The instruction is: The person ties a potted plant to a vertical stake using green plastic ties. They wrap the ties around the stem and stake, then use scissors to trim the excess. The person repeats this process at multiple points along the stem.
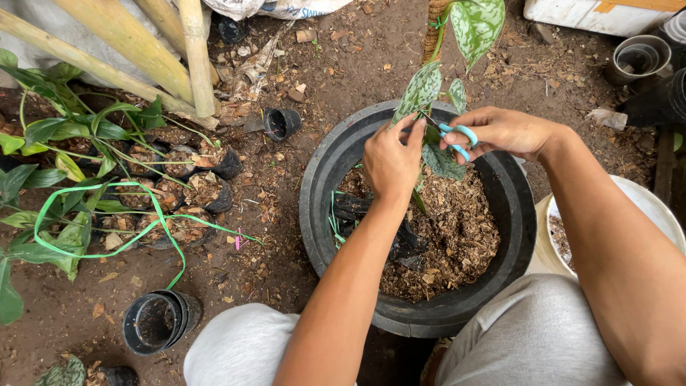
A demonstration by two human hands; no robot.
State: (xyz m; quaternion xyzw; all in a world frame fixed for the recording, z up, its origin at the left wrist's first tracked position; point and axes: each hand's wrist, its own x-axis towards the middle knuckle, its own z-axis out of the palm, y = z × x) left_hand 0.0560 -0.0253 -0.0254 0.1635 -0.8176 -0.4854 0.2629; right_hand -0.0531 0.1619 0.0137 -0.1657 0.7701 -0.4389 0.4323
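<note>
My left hand (391,161) is closed around the stem of a climbing plant with silver-spotted green leaves (420,90), just above a big black tub (325,179) holding brown wood-chip mix. My right hand (500,131) grips small scissors with light-blue handles (457,137), their blades pointing at the stem beside my left fingers. The plant climbs a brown fibre pole (434,25) behind the tub. A small black plastic bag lies in the tub under my left forearm.
Small black pots of potted cuttings (186,187) and leafy plants stand at left, with a green ribbon (86,214) across them. Stacked empty black pots (158,322) sit near my knee. Bamboo poles (143,50) lean at upper left. A white bucket (643,200) is at right.
</note>
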